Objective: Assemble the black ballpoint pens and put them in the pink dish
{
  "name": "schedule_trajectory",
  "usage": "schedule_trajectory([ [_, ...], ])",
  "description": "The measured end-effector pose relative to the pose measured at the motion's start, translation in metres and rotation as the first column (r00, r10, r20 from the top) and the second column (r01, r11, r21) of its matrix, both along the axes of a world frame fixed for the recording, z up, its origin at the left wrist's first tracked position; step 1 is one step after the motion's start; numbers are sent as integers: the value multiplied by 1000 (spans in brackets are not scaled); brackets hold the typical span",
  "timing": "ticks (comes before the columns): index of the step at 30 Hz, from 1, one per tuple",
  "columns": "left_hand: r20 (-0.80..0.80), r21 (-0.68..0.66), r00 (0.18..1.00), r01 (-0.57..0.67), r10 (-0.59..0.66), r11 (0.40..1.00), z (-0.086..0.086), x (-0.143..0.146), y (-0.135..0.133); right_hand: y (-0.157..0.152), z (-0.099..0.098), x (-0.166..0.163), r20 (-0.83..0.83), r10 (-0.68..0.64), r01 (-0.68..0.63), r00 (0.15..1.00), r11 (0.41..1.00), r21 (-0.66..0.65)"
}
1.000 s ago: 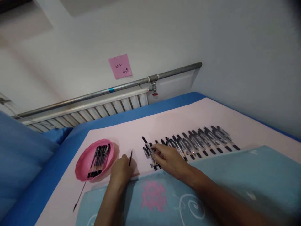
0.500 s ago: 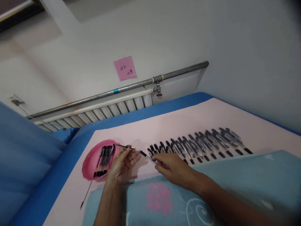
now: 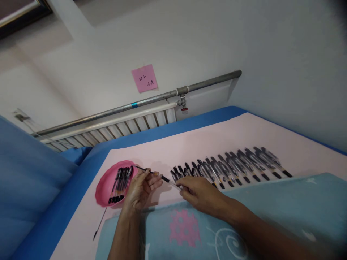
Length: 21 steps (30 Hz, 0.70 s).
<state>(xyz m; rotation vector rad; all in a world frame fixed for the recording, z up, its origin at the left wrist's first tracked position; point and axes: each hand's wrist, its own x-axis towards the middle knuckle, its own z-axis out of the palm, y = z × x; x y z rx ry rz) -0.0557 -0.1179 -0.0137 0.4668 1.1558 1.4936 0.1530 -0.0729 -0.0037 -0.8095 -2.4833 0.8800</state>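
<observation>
Bringing refill [image 3: 141, 168] and pen barrel [image 3: 165, 179] newly into line: left hand [image 3: 141, 186] pinches refill, other fingers loose; right hand [image 3: 199, 192], back from pen row [image 3: 235, 162] at three o'clock, curls round barrel, four o'clock; pink bowl [image 3: 98, 191] nine.

Dim, greyish light, warmer on the wall [image 3: 89, 47] at left. Soft shadows lie beside the bowl [image 3: 101, 193] and the left hand [image 3: 141, 189]. The rightmost pens [image 3: 253, 162] look smeared, the right forearm [image 3: 271, 231] blurs, and the upper right corner darkens.
</observation>
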Motion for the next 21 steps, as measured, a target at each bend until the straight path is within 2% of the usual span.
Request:
schedule_trajectory([
  [21,-103,-4,994,17,-17,1000,2,5,0,0,-10,0,103,-34,23,994,994,105],
])
